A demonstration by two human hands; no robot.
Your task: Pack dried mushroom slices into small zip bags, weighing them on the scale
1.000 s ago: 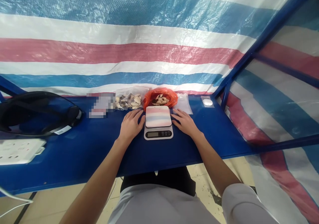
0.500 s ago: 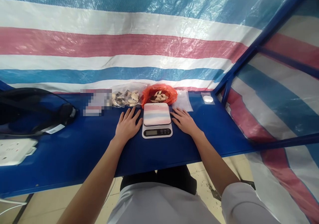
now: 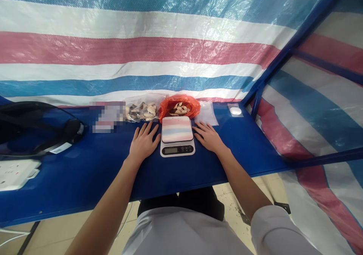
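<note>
A white digital kitchen scale (image 3: 177, 149) with a pink, white and blue striped platform stands between my hands; its display looks dark. My left hand (image 3: 143, 141) lies flat to the left of it, fingers spread. On the other side my right hand (image 3: 209, 137) rests palm down, fingers apart, fingertips near a flat clear plastic bag (image 3: 208, 113). Behind the scale sits an open red plastic bag (image 3: 194, 105) holding pale, flat pieces that resemble dried slices or shells (image 3: 180, 109). Left of it lies a clear bag of similar pale and dark pieces (image 3: 144, 111).
A blue table (image 3: 110, 179) carries everything. Black headgear with a strap (image 3: 70, 130) and a white power strip (image 3: 17, 173) lie at the left. A small white oval object (image 3: 235, 111) sits at the right, near a blue metal frame (image 3: 258, 96). Striped sheeting (image 3: 136, 51) hangs behind.
The view has shifted very slightly, so everything appears a little further left. Both hands keep their places beside the scale.
</note>
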